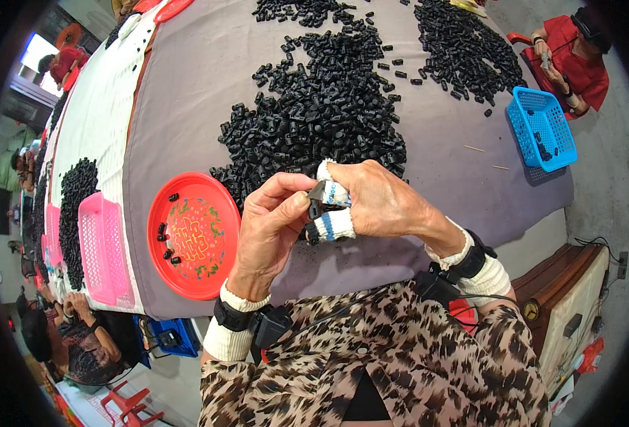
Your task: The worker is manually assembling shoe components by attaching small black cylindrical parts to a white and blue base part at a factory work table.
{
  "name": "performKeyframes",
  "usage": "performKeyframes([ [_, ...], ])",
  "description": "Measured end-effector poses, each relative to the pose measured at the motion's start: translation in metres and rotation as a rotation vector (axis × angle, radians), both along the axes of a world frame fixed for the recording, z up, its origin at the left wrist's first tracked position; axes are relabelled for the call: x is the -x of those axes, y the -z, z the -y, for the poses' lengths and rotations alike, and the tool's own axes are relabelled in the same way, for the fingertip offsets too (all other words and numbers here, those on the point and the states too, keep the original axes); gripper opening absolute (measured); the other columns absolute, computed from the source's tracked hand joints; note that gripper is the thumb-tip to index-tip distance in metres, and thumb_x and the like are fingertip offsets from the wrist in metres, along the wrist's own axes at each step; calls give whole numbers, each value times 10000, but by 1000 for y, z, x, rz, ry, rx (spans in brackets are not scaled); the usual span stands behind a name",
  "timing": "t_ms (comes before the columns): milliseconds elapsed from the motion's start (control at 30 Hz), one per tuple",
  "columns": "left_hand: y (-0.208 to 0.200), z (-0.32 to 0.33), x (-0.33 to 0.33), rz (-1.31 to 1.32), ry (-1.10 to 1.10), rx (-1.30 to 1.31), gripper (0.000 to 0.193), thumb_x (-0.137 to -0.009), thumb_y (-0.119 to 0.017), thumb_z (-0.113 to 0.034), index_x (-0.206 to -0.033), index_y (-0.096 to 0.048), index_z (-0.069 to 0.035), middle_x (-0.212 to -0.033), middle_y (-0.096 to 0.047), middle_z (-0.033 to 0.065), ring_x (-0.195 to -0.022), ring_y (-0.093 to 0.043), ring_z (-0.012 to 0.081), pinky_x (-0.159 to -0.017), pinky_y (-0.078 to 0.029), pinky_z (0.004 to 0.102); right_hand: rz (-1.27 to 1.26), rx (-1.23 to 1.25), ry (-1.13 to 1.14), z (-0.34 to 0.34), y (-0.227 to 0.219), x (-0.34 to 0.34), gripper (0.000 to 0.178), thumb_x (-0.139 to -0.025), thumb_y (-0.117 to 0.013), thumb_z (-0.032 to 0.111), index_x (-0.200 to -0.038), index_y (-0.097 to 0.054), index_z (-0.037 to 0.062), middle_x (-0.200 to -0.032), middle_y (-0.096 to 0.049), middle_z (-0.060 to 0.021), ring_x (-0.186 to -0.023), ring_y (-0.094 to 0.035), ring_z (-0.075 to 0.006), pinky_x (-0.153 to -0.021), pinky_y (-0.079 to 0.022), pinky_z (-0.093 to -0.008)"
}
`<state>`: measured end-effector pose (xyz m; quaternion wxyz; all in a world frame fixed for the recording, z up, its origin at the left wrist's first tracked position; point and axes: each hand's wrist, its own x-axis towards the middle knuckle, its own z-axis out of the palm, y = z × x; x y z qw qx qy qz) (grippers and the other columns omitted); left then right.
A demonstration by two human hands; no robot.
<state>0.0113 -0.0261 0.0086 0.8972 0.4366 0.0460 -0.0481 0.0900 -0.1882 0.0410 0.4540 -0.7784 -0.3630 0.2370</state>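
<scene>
Head view, the only one. Both hands are meeting at frame centre, just above the near table edge.

Left hand [268, 228]: thumb and forefinger are closing in a pinch on a small black plastic part [316, 193]; the other fingers are curling loosely underneath. Right hand [378, 199]: fingers wrapped in white-and-blue cloth tape [334, 193] are pinching the same part from the right side. So both hands are gripping it, fingers nearly shut, with only the part between them.

Part location: centre frame, between the two sets of fingertips, held clear above the grey tablecloth [200, 85]. Mostly covered by fingers. Long axis is looking roughly vertical in the picture, slightly tilted; which end is which, I cannot tell.

Handling, my read: light, stiff moulded plastic, smooth enough to slip, not fragile. It is probably best gripped across its short sides with fingertips, as is happening now.

Surroundings: a big heap of black parts [321, 107] is sitting just above the hands. A red plate [218, 213] at centre left is carrying a few parts. A pink basket [101, 245] is lying further left, a blue basket [542, 128] at upper right. Another person in red [577, 57] is sitting at the top right corner.
</scene>
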Motion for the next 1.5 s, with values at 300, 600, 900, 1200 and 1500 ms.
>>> performKeyframes([
  [300, 1, -1, 0, 19, 4, -10, 163, -846, -594, -79, -989, -580, -2, -925, -607, 51, -807, -589, 106, -727, -505, 258, 17, 0, -11, 0, -1, 1, 379, -689, -685, 309, -748, -506, -21, -652, -573, -169, -618, -591, -339, -550, -438, -383],
  [600, 0, 0, -2, 13, 7, 68, 170, -856, -581, -82, -1009, -572, -10, -927, -605, 49, -820, -588, 110, -743, -500, 263, 55, -84, -21, -1, 4, 4, 366, -707, -694, 292, -741, -501, -16, -613, -558, -141, -554, -573, -286, -526, -429, -360],
  [900, 2, 1, -2, -10, -3, 75, 204, -796, -611, -30, -993, -560, -14, -912, -606, 60, -818, -585, 108, -738, -478, 236, -42, -219, 138, -4, 6, 7, 349, -652, -745, 218, -772, -510, -10, -626, -584, -138, -548, -591, -224, -511, -444, -326],
  [1200, 1, 6, -4, -108, -89, 4, 176, -806, -578, 7, -982, -571, 0, -879, -620, 60, -816, -594, 109, -747, -475, 235, -17, -160, 168, -2, 4, 6, 353, -654, -725, 214, -772, -488, -20, -632, -581, -162, -561, -600, -268, -518, -447, -343],
  [1500, 15, 5, -4, -40, -87, 216, 266, -887, -540, -104, -1131, -535, 1, -982, -621, 81, -837, -577, 137, -785, -472, 264, 18, -146, 212, 0, 9, 5, 350, -680, -717, 225, -787, -490, -19, -634, -580, -155, -536, -574, -255, -509, -433, -339],
])
